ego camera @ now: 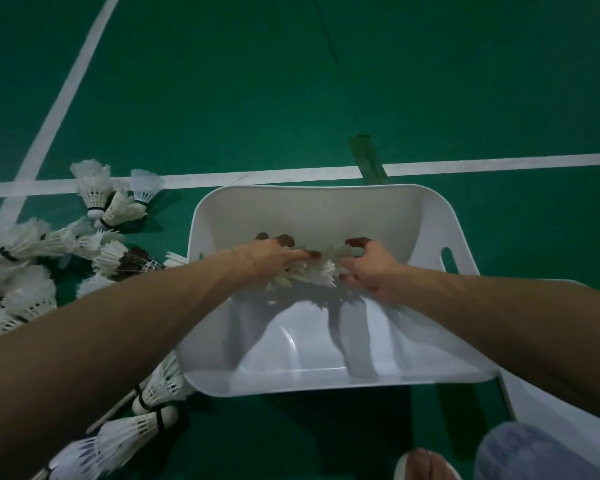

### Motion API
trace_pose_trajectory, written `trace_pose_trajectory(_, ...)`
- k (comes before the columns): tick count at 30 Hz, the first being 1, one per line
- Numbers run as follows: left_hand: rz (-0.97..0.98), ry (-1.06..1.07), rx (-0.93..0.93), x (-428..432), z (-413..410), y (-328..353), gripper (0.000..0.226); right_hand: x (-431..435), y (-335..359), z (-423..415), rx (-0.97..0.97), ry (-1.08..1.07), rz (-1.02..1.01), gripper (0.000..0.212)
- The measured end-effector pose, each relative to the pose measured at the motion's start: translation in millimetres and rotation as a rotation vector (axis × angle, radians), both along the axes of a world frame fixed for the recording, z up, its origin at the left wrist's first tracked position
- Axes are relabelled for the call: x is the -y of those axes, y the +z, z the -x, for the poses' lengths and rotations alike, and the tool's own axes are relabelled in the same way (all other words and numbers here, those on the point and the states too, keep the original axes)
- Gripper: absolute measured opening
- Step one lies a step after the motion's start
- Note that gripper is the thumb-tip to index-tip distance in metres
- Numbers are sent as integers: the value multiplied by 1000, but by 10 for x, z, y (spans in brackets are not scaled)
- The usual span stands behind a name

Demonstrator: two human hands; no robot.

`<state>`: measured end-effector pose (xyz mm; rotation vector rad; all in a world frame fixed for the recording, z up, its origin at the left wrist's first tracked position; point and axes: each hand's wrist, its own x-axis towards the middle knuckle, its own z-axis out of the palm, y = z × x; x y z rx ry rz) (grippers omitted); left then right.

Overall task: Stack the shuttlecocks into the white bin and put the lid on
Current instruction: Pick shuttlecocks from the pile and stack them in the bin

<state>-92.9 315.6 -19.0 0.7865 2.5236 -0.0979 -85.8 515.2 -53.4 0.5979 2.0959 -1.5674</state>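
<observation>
A white bin (312, 209) stands on the green court floor, open at the top. Inside it, both of my hands hold a bunch of white feather shuttlecocks (321, 270) between them. My left hand (274, 256) grips the bunch from the left with curled fingers. On the other side my right hand (371, 268) clasps it. A white flat piece, likely the lid (548, 410), lies under the bin's right side, partly hidden by my right arm. Several more shuttlecocks (32, 271) lie heaped on the floor left of the bin.
White court lines (264, 174) cross the floor behind the bin. A strip of green tape (368, 157) covers one line. More shuttlecocks (153, 393) lie by the bin's near left corner. My knee (534, 452) and shoe (423, 465) show at the bottom right.
</observation>
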Motion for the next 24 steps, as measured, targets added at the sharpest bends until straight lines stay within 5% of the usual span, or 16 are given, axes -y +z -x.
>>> trace_pose_trajectory(5, -18, -11, -11, 0, -27, 81, 68, -46, -41, 24, -22, 102, -166, 52)
trace_pose_trajectory(15, -11, -55, -1, -16, 67, 21, 59, -67, -140, -17, -26, 170, -197, 70)
trace_pose_trajectory(24, -31, -72, 32, 28, 143, -52, 74, -121, -72, -71, -37, 209, -253, 78)
